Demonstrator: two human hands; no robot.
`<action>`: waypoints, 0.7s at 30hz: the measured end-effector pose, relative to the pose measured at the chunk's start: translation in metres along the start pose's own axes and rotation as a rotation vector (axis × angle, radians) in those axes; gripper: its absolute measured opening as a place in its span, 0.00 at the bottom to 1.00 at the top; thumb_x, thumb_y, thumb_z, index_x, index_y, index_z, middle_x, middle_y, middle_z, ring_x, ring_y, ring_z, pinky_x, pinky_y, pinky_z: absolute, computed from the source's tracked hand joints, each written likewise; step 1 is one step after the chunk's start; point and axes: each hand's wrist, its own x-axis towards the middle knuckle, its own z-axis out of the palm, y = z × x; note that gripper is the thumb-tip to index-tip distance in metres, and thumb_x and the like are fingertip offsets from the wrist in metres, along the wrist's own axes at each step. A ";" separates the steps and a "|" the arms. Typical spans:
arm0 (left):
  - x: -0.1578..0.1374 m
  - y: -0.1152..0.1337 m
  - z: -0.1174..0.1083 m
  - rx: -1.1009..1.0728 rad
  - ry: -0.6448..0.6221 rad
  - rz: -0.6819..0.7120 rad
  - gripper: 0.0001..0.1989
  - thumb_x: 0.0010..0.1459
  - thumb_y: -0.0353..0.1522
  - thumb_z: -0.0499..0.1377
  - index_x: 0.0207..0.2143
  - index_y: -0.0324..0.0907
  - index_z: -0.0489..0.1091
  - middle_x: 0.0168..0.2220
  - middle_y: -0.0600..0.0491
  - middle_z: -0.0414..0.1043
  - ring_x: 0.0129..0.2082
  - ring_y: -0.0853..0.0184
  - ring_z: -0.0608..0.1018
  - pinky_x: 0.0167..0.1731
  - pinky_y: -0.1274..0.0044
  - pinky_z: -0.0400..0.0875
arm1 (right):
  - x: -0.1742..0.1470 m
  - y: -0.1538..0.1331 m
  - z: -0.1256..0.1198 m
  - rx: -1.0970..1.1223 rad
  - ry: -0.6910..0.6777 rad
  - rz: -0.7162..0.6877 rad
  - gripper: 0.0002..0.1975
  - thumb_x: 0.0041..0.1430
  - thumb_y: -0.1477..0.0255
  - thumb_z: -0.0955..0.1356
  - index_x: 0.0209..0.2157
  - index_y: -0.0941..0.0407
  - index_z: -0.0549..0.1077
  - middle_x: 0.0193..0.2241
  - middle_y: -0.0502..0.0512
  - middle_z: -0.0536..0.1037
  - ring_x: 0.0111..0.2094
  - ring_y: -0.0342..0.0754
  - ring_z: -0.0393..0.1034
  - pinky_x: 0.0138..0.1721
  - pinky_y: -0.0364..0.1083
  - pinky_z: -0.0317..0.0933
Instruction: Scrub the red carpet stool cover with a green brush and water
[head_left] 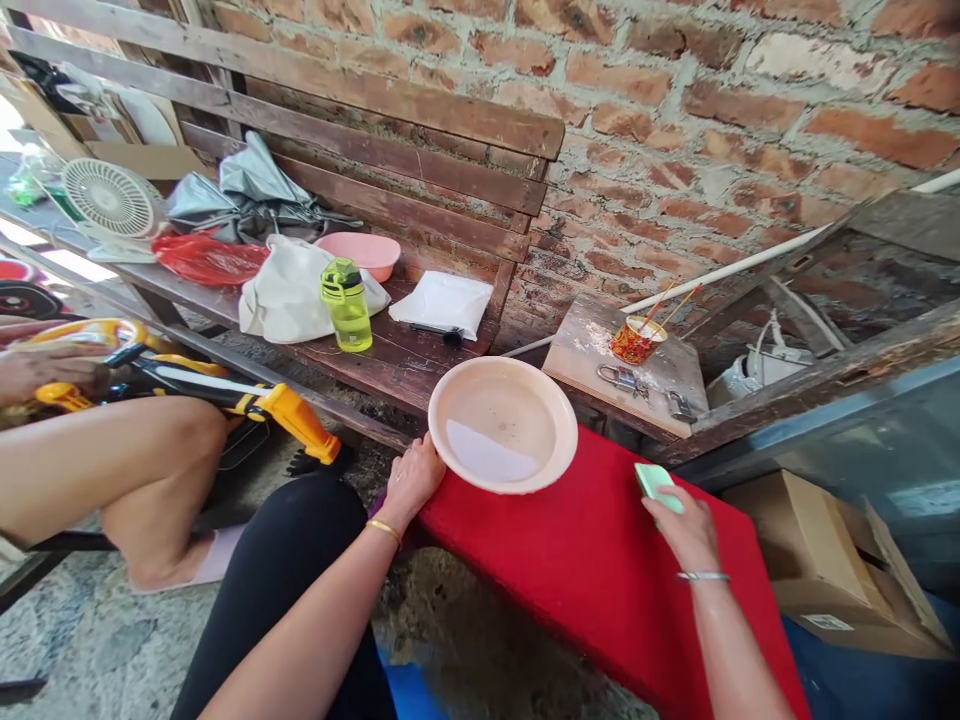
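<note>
A pale cream plastic basin with shallow water in it stands on the far left end of the red-covered table. My left hand is closed on the basin's left rim, its fingertips partly hidden. Over the right part of the red cover, my right hand grips a light-green sponge-like block; its exact kind is hard to make out. The block is to the right of the basin, apart from it.
Behind, a wooden bench bears a green bottle, a white package, a pink basin and a fan. Padlocks and a red-gold cup sit right of it. A cardboard box stands right; another person's leg is left.
</note>
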 end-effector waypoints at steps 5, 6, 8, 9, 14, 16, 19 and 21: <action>0.002 -0.003 0.002 0.011 -0.040 0.017 0.19 0.67 0.37 0.44 0.56 0.43 0.65 0.53 0.41 0.70 0.49 0.56 0.77 0.47 0.69 0.68 | 0.023 -0.088 0.050 0.075 -0.088 -0.204 0.19 0.50 0.61 0.68 0.45 0.50 0.77 0.41 0.54 0.69 0.41 0.49 0.69 0.46 0.47 0.62; 0.003 -0.004 0.002 0.015 -0.040 0.018 0.19 0.67 0.37 0.44 0.56 0.43 0.65 0.54 0.41 0.69 0.50 0.56 0.77 0.46 0.69 0.69 | 0.026 -0.099 0.057 0.080 -0.110 -0.243 0.18 0.51 0.61 0.69 0.45 0.49 0.77 0.42 0.53 0.68 0.41 0.48 0.68 0.46 0.46 0.61; 0.003 -0.005 0.003 0.031 -0.039 0.015 0.19 0.67 0.36 0.44 0.54 0.43 0.67 0.55 0.41 0.69 0.49 0.55 0.77 0.45 0.70 0.69 | 0.030 -0.112 0.066 0.081 -0.150 -0.305 0.16 0.53 0.62 0.69 0.44 0.49 0.77 0.42 0.53 0.69 0.41 0.48 0.68 0.45 0.45 0.61; 0.004 -0.006 0.004 0.038 -0.042 0.015 0.19 0.67 0.36 0.44 0.53 0.43 0.68 0.55 0.41 0.69 0.49 0.55 0.77 0.45 0.69 0.69 | 0.032 -0.113 0.068 0.078 -0.165 -0.324 0.16 0.53 0.62 0.69 0.44 0.48 0.77 0.42 0.53 0.69 0.41 0.47 0.68 0.45 0.45 0.60; 0.007 -0.008 0.007 0.049 -0.063 0.004 0.19 0.66 0.35 0.45 0.50 0.44 0.72 0.55 0.41 0.69 0.51 0.53 0.76 0.46 0.69 0.69 | 0.042 -0.064 0.051 0.040 -0.181 -0.265 0.17 0.50 0.63 0.70 0.44 0.49 0.77 0.42 0.52 0.68 0.41 0.47 0.68 0.47 0.45 0.60; 0.008 -0.009 0.008 0.047 -0.062 0.009 0.19 0.66 0.35 0.45 0.51 0.45 0.71 0.55 0.42 0.69 0.52 0.53 0.75 0.47 0.69 0.68 | 0.047 -0.019 0.030 0.017 -0.151 -0.179 0.19 0.50 0.62 0.68 0.44 0.51 0.77 0.42 0.54 0.68 0.39 0.48 0.69 0.47 0.48 0.61; 0.008 -0.009 0.008 0.051 -0.053 0.014 0.20 0.66 0.34 0.45 0.54 0.47 0.70 0.56 0.42 0.69 0.53 0.52 0.74 0.48 0.68 0.68 | 0.055 0.065 -0.008 -0.057 -0.088 0.045 0.23 0.48 0.58 0.67 0.45 0.53 0.77 0.39 0.57 0.69 0.36 0.51 0.70 0.44 0.52 0.63; 0.007 -0.009 0.008 0.057 -0.044 0.016 0.20 0.66 0.34 0.45 0.54 0.46 0.70 0.56 0.42 0.68 0.53 0.52 0.74 0.47 0.68 0.69 | 0.057 0.119 -0.031 -0.120 -0.052 0.231 0.27 0.47 0.53 0.67 0.45 0.52 0.77 0.34 0.60 0.71 0.34 0.55 0.70 0.39 0.55 0.63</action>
